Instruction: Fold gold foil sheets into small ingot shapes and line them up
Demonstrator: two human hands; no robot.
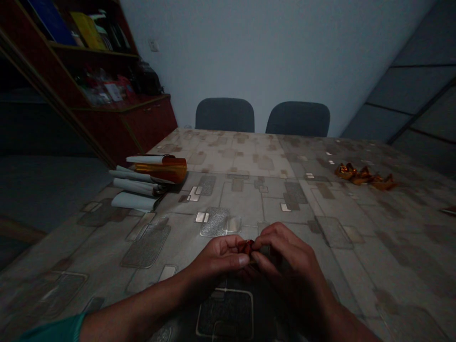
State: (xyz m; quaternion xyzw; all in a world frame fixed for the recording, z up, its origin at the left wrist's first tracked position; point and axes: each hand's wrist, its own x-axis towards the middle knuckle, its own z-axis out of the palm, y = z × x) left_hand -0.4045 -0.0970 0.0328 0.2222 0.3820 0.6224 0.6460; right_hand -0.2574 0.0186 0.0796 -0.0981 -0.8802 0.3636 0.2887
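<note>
Between my two hands is a small piece of folded shiny orange-red foil paper (pixel 246 246), pinched from both sides just above the table. My left hand (pixel 223 256) grips its left side, with the thumb lying along the near edge. The fingertips of my right hand (pixel 285 251) are closed on its right side. Much of the folded foil is covered by the fingers, so its full shape is hidden. At the right of the table lies a row of several folded gold foil pieces (pixel 364 175).
The table (pixel 245 194) has a patterned cover. At its left edge lies a stack of curled foil sheets (pixel 149 178), pale on one side and orange on the other. Two grey chairs (pixel 225 114) stand beyond the far edge. A red-brown cabinet (pixel 146 121) is at the back left.
</note>
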